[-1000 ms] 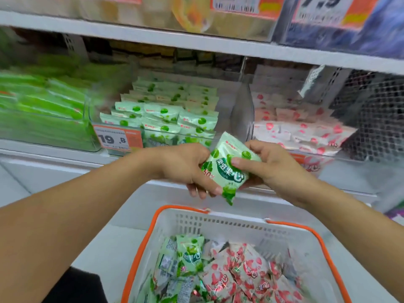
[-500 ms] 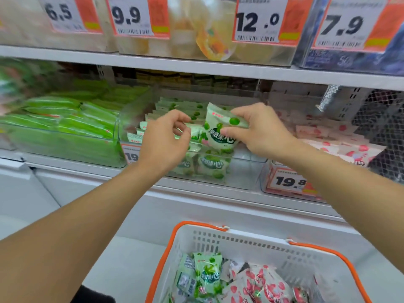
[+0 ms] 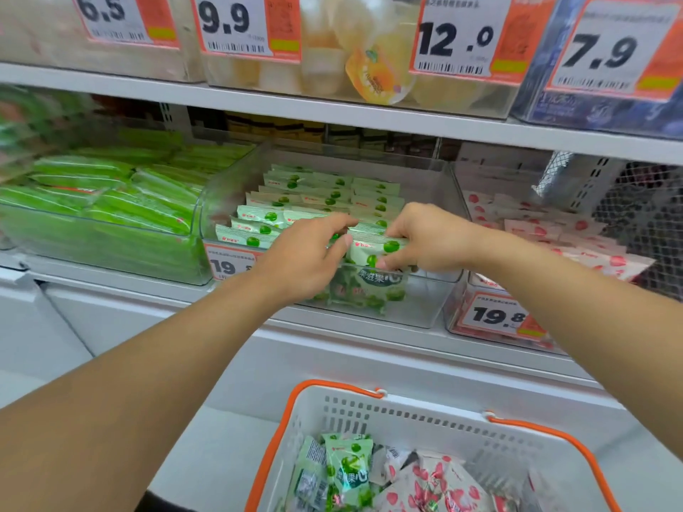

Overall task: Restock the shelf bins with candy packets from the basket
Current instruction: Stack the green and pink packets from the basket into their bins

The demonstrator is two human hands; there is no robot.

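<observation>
A clear middle bin (image 3: 428, 308) on the shelf holds rows of upright green candy packets (image 3: 318, 195). My right hand (image 3: 425, 238) pinches the top of one green packet (image 3: 373, 253) at the front of that bin, its lower part showing through the bin's front wall. My left hand (image 3: 303, 260) reaches in beside it, fingers curled against the front packets. Below, a white basket with an orange rim (image 3: 417, 419) holds green packets (image 3: 347, 471) and pink strawberry packets (image 3: 436, 485).
A bin of long green packs (image 3: 111, 212) stands to the left, a bin of pink packets (image 3: 561, 238) to the right. Price tags (image 3: 495, 315) hang on the bin fronts. An upper shelf (image 3: 332, 112) with more bins runs overhead. Wire mesh (image 3: 643, 216) is at far right.
Both hands carried the green packet up from above the basket into the middle bin. It has sunk lower at the bin's front, and the view has tilted upward.
</observation>
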